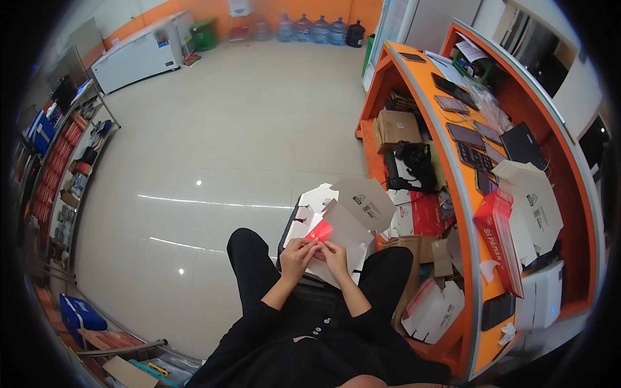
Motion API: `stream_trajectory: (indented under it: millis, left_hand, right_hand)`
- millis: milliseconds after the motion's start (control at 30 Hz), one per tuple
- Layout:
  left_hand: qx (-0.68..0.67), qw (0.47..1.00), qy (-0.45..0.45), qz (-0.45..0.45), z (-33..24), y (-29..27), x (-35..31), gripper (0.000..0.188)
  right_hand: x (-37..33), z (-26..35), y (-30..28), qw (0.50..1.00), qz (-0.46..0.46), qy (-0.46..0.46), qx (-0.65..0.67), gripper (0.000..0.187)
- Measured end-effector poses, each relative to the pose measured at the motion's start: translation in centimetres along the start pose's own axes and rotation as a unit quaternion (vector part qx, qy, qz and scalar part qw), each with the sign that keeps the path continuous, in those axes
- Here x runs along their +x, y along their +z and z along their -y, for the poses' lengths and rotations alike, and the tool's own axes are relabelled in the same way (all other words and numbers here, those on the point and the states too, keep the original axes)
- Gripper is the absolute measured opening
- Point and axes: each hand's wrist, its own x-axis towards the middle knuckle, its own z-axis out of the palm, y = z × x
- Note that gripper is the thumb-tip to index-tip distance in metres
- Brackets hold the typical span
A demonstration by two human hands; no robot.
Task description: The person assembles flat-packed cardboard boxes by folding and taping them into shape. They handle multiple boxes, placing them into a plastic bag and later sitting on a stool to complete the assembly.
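1. Left hand: fingers pinched shut on the small red card.
2. Right hand: fingers closed on the same card's lower edge, touching the left hand.
3. Red card: held above the lap, in front of unfolded white cardboard boxes.
4. Orange counter: to the right, carrying several dark phones.

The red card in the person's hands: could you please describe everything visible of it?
The red card is small, flat and plain bright red, apparently thin cardboard or paper. It tilts up to the right, pinched at its lower edge by the left hand and right hand, above unfolded white boxes on the lap. Any print is too small to tell.
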Motion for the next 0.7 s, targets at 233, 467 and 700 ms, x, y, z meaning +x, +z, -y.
stream_trajectory:
  millis: [233,467,700]
  left_hand:
    - [-0.075,0.996,-0.048,-0.027,0.4,1.2,-0.5,0.069]
    - [-0.355,0.879,-0.168,0.271,-1.8,-4.1,0.9,0.086]
    - [-0.033,0.961,-0.083,0.261,-4.4,-7.1,2.2,0.079]
  right_hand:
    - [-2.2,0.0,1.7,0.996,0.018,-0.066,-0.061,0.019]
    - [-4.0,6.6,0.0,0.98,0.18,0.028,-0.084,0.045]
    - [-5.1,13.3,1.1,0.996,0.036,-0.079,-0.01,0.047]
